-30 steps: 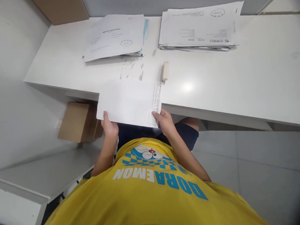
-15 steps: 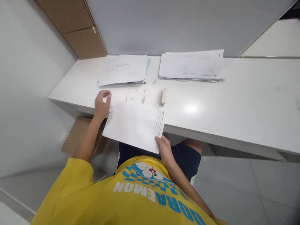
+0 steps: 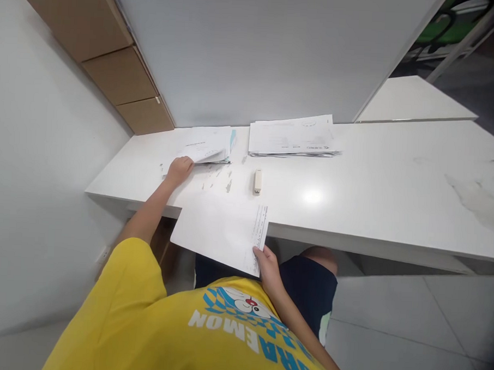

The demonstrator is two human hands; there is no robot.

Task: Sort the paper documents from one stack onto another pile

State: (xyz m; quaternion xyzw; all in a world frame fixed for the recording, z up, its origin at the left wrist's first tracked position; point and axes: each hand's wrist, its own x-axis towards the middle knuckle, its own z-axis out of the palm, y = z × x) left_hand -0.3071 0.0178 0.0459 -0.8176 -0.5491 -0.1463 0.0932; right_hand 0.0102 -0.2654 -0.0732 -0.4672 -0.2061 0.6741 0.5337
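A: Since the earlier frames the left hand has let go of the sheet and travelled up the desk to the left paper stack near the far edge.

B: And its fingers?

A: Curled onto the stack's near corner, lifting the top pages slightly.

B: The sheet?

A: It hangs over the desk's near edge, tilted, with the right hand pinching its near right corner between thumb and fingers. A stapler lies mid-desk, and a second stack sits beside the first.
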